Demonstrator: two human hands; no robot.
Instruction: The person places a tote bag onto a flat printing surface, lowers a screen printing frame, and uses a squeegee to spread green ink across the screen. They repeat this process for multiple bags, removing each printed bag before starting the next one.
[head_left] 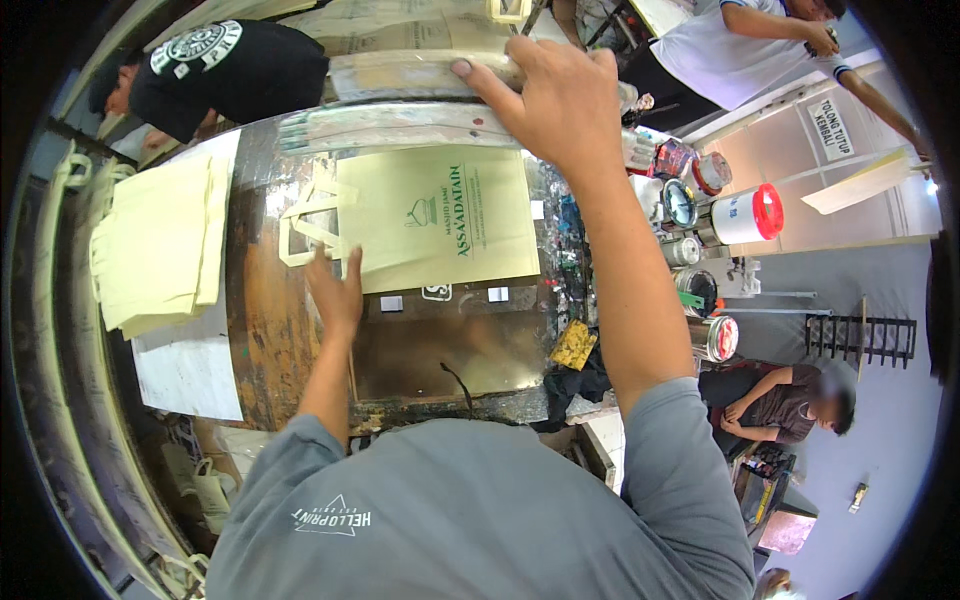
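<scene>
A pale yellow bag point(440, 215) with a green printed design lies flat on the worn work table point(270, 340), its strap handles point(310, 225) spread to the left. My left hand point(335, 295) is at the bag's near left corner, by the handles. Its fingers are apart, and contact with the cloth cannot be made out. Beyond the bag a long pale frame point(390, 128), probably a printing screen, stands raised and is seen nearly edge-on. My right hand point(565, 105) grips the right end of its upper bar point(400, 75), thumb stretched along it.
A stack of pale yellow bags point(160, 240) rests on a white sheet point(190, 370) at left. Paint cans point(740, 215) and a yellow sponge point(573, 345) are at right. One person point(230, 75) bends at far left; another point(720, 55) stands far right; a third point(780, 400) sits right.
</scene>
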